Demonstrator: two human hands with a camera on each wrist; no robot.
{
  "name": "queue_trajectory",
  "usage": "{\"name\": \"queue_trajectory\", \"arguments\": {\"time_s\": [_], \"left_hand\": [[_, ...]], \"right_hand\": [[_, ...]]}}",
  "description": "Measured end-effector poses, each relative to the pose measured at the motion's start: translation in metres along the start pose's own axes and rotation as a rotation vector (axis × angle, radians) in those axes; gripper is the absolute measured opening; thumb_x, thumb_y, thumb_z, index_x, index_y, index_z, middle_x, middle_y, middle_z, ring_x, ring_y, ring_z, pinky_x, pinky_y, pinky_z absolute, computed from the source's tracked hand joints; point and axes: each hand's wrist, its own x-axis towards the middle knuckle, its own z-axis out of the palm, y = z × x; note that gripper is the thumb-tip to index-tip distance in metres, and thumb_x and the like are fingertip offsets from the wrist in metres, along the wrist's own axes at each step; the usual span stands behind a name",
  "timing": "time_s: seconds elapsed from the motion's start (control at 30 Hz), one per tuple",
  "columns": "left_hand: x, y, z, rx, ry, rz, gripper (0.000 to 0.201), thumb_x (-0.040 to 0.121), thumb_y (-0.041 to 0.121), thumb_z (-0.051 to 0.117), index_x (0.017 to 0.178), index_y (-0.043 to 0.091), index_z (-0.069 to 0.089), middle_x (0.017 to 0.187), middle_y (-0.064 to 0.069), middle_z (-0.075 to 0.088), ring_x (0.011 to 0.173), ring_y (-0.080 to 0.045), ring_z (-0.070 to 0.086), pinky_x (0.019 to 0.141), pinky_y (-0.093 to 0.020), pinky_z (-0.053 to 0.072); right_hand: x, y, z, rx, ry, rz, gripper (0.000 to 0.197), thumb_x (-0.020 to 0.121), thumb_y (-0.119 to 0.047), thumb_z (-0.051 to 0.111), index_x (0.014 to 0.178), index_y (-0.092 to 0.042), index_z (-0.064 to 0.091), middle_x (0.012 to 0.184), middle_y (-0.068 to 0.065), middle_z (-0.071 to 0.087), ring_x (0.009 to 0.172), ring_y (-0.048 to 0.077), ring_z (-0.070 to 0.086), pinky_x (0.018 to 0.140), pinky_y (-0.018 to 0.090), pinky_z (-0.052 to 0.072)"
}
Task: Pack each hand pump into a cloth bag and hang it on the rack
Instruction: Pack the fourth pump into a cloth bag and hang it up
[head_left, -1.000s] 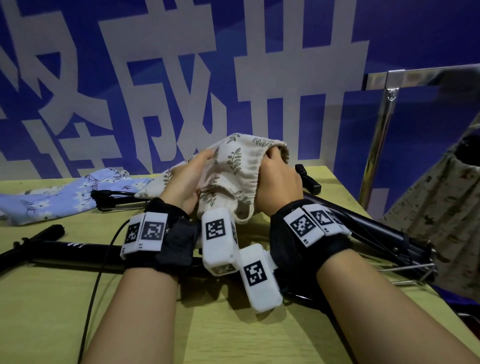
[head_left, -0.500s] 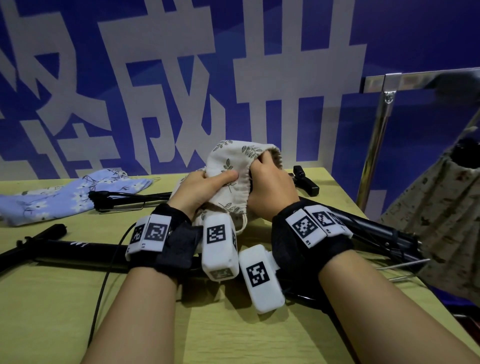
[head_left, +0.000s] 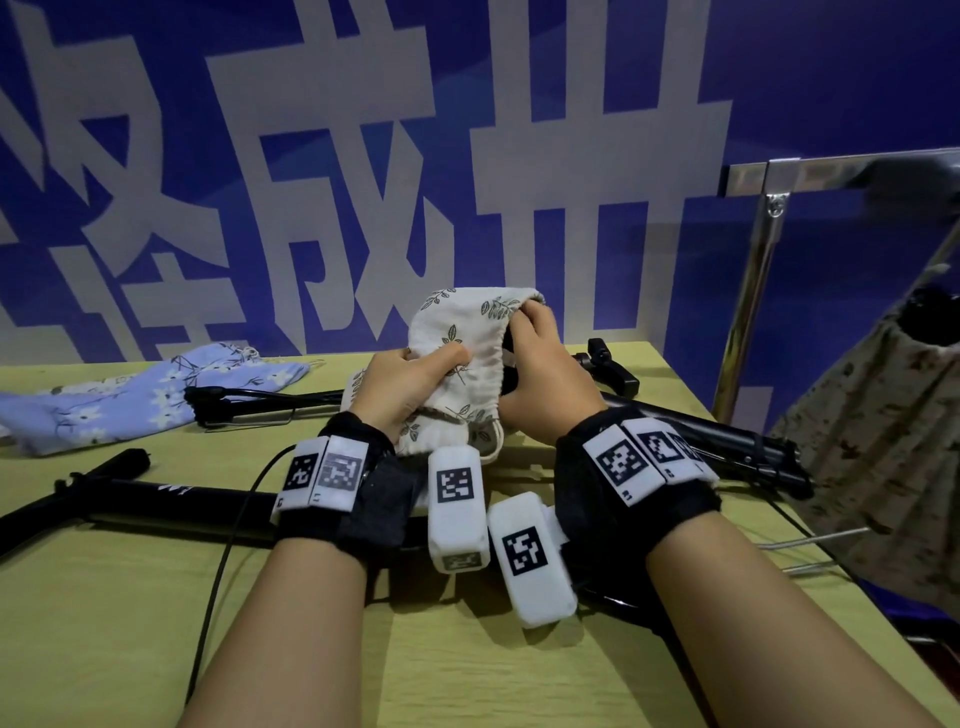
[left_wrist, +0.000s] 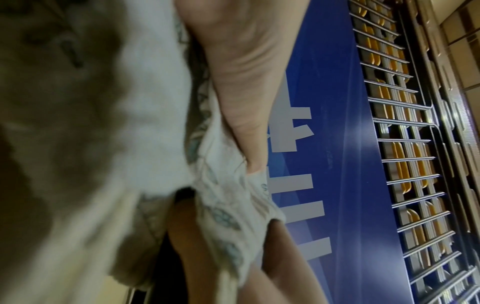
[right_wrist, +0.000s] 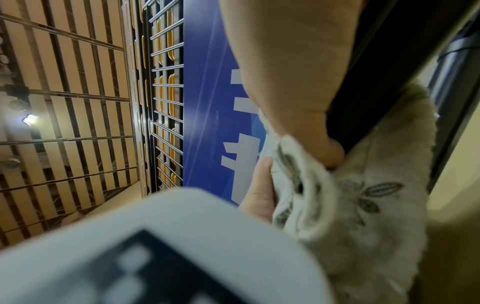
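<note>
Only the head view shows 2 hands (head_left: 410, 384) (head_left: 545, 374) gripping the cloth bag (head_left: 467, 332).

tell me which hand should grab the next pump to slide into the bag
Probably the right hand. It grips the bag at its mouth, and a pump lies just beside that wrist. The left hand holds the bag's body and could keep it steady.
</note>
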Motion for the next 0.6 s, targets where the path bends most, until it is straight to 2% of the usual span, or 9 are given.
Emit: {"name": "queue_trajectory", "arguments": {"time_s": [0.1, 0.17, 0.23, 0.3, 0.37, 0.43, 0.53, 0.6], "left_hand": [[0.002, 0.000, 0.000, -0.028, -0.016, 0.005, 0.067, 0.046, 0.039, 0.073, 0.100, 0.000, 0.067, 0.099, -0.018, 0.071, 0.090, -0.032, 0.069, 0.087, -0.046, 0.052], [0.001, 0.000, -0.001, -0.038, -0.040, -0.008, 0.057, 0.054, 0.035, 0.074, 0.100, 0.002, 0.068, 0.099, -0.017, 0.071, 0.090, -0.030, 0.069, 0.087, -0.045, 0.052], [0.002, 0.000, -0.002, -0.051, -0.043, -0.019, 0.056, 0.056, 0.034, 0.074, 0.101, 0.003, 0.067, 0.099, -0.016, 0.071, 0.085, -0.028, 0.068, 0.085, -0.043, 0.053], [0.003, 0.000, -0.003, -0.049, -0.053, -0.030, 0.061, 0.053, 0.036, 0.074, 0.104, 0.002, 0.067, 0.099, -0.016, 0.071, 0.081, -0.027, 0.067, 0.080, -0.040, 0.053], [0.004, -0.001, -0.004, -0.066, -0.071, -0.043, 0.053, 0.063, 0.032, 0.074, 0.105, 0.002, 0.067, 0.097, -0.015, 0.072, 0.076, -0.025, 0.066, 0.072, -0.034, 0.052], [0.006, -0.001, -0.005, -0.083, -0.084, -0.057, 0.041, 0.074, 0.027, 0.071, 0.106, 0.002, 0.066, 0.091, -0.013, 0.071, 0.070, -0.024, 0.065, 0.062, -0.027, 0.051], [0.009, -0.002, -0.009, -0.132, -0.109, -0.082, 0.031, 0.079, 0.026, 0.068, 0.101, 0.005, 0.066, 0.080, -0.008, 0.070, 0.062, -0.019, 0.064, 0.052, -0.022, 0.048], [0.010, -0.002, -0.010, -0.164, -0.111, -0.081, 0.033, 0.078, 0.028, 0.068, 0.101, 0.005, 0.066, 0.082, -0.009, 0.070, 0.065, -0.022, 0.065, 0.060, -0.027, 0.052]], "right_hand": [[-0.001, 0.001, -0.004, 0.001, 0.010, 0.029, 0.090, 0.070, -0.037, 0.078, 0.139, -0.015, 0.025, 0.143, 0.003, 0.019, 0.128, 0.022, 0.037, 0.101, 0.044, 0.042], [-0.001, 0.004, -0.010, -0.037, -0.009, 0.101, 0.090, 0.069, -0.031, 0.079, 0.137, -0.016, 0.023, 0.138, 0.004, 0.022, 0.128, 0.023, 0.031, 0.106, 0.044, 0.037], [-0.002, 0.008, -0.021, -0.100, -0.107, 0.207, 0.090, 0.067, -0.025, 0.080, 0.136, -0.018, 0.023, 0.135, 0.004, 0.025, 0.127, 0.022, 0.029, 0.106, 0.042, 0.036], [-0.003, 0.012, -0.034, -0.184, -0.295, 0.302, 0.088, 0.068, -0.025, 0.079, 0.137, -0.019, 0.025, 0.135, 0.006, 0.032, 0.124, 0.023, 0.034, 0.104, 0.041, 0.038], [-0.006, 0.014, -0.048, -0.308, -0.496, 0.376, 0.079, 0.074, -0.030, 0.075, 0.139, -0.019, 0.030, 0.131, 0.006, 0.044, 0.119, 0.023, 0.044, 0.098, 0.035, 0.041], [-0.008, 0.014, -0.062, -0.405, -0.614, 0.430, 0.065, 0.080, -0.032, 0.070, 0.136, -0.018, 0.040, 0.120, 0.003, 0.054, 0.109, 0.020, 0.050, 0.088, 0.030, 0.040], [-0.008, 0.020, -0.080, -0.494, -0.616, 0.462, 0.054, 0.081, -0.029, 0.069, 0.129, -0.018, 0.048, 0.105, -0.002, 0.053, 0.097, 0.016, 0.050, 0.084, 0.028, 0.040], [-0.007, 0.028, -0.088, -0.483, -0.564, 0.470, 0.048, 0.081, -0.026, 0.069, 0.125, -0.019, 0.051, 0.097, -0.003, 0.055, 0.091, 0.015, 0.051, 0.080, 0.025, 0.041]]}}
